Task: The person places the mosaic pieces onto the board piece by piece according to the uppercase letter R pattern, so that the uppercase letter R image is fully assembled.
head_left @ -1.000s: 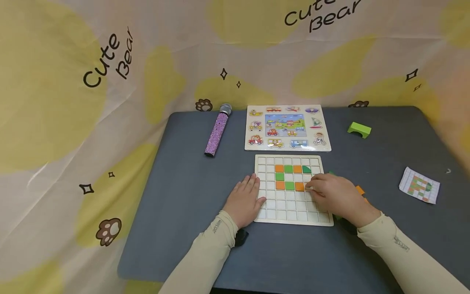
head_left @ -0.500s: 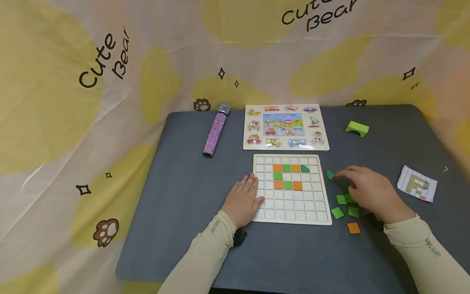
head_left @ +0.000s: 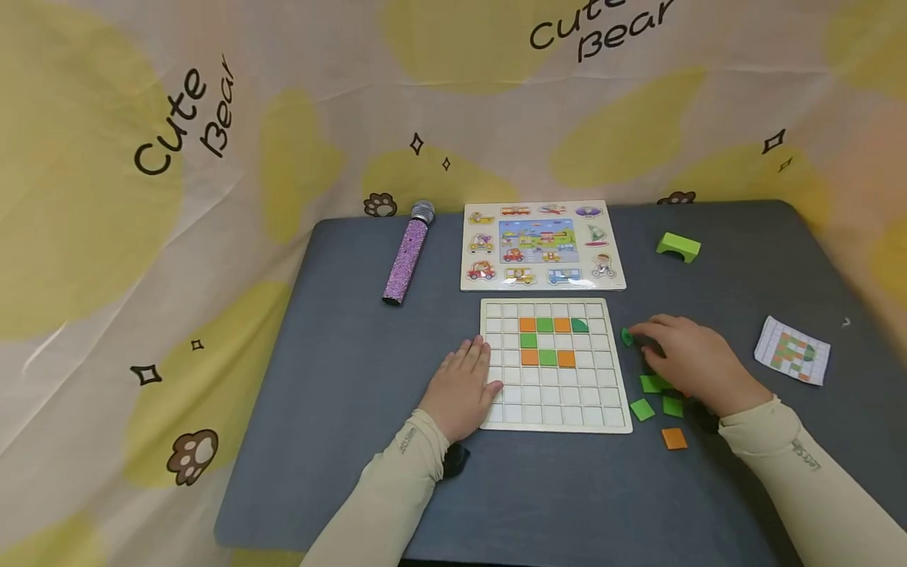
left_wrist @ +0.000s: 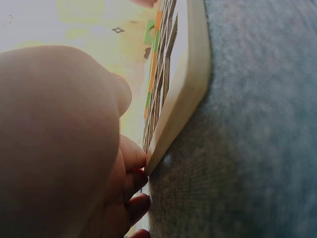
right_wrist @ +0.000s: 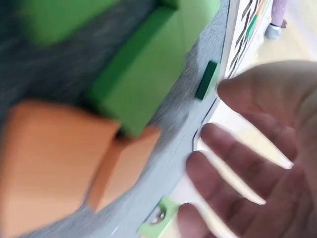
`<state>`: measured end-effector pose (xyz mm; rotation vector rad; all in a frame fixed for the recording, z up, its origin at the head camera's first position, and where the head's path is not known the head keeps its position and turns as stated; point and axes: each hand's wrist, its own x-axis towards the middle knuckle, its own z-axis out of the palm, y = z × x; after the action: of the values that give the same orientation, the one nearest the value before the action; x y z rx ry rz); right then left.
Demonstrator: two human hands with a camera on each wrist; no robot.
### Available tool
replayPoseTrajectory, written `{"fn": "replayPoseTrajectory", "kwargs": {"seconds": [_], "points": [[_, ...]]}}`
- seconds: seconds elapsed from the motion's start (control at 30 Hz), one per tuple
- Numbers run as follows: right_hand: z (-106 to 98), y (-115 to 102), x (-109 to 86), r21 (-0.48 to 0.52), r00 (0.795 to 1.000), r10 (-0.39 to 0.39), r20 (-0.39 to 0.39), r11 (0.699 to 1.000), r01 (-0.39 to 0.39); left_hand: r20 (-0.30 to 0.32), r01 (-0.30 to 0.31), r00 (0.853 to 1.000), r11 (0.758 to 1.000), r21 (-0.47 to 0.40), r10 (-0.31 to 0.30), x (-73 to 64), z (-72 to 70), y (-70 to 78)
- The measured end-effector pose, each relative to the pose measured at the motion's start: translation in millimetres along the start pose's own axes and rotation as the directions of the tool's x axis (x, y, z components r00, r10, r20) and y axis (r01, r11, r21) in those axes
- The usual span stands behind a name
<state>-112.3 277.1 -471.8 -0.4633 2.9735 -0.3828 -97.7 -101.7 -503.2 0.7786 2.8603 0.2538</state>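
My left hand [head_left: 457, 390] lies flat with straight fingers over the left edge of a white grid board [head_left: 524, 417]. Orange and green square tiles, plus one dark green quarter-round tile [head_left: 579, 325], fill some of its cells. Right of the board, my right hand [head_left: 690, 362] has its fingertips at a loose dark green quarter-round tile [head_left: 627, 337]. In the right wrist view the fingers are spread, and one fingertip is right beside that tile [right_wrist: 208, 80]. Under and near this hand lie several green square tiles [head_left: 642, 409] and orange ones [head_left: 675, 439], partly hidden.
A picture puzzle board [head_left: 543, 276] lies behind the grid board, with a glittery purple microphone [head_left: 406, 260] to its left. A green arch block [head_left: 679, 247] stands at the back right. A paper pattern card [head_left: 792, 350] lies at the right.
My right hand has left the grid board, where an orange tile now shows in the lower coloured row, and moved right to the loose tiles. The left hand stays on the board.
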Motion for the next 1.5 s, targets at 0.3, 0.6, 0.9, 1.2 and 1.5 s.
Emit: {"fn": "replayPoseTrajectory", "kwargs": {"seconds": [0.3,0.6,0.9,1.2,1.5], "points": [[3,-8,17.9,-0.054,0.998,-0.025,0.052,0.998,0.028,0.010,0.008,1.000,1.000,-0.001,-0.008,-2.5,-0.8,-1.6],[2,-8,22.2,-0.065,0.996,-0.014,0.084,0.998,0.019,0.008,0.012,1.000,1.000,0.002,-0.012,-2.2,-3.0,0.2],[-2,-10,21.4,-0.007,0.995,0.055,0.084,0.999,-0.054,0.009,0.011,1.000,1.000,-0.001,-0.011,-2.8,-2.5,0.6],[-3,-28,16.0,0.168,0.994,0.006,0.108,0.986,-0.024,0.010,0.014,1.000,1.000,0.004,-0.014,-2.2,-1.5,-1.8],[4,-42,24.1,0.194,0.993,-0.065,0.094,0.980,0.046,0.002,0.007,1.000,1.000,0.010,-0.007,-2.1,1.4,-2.9]]}}
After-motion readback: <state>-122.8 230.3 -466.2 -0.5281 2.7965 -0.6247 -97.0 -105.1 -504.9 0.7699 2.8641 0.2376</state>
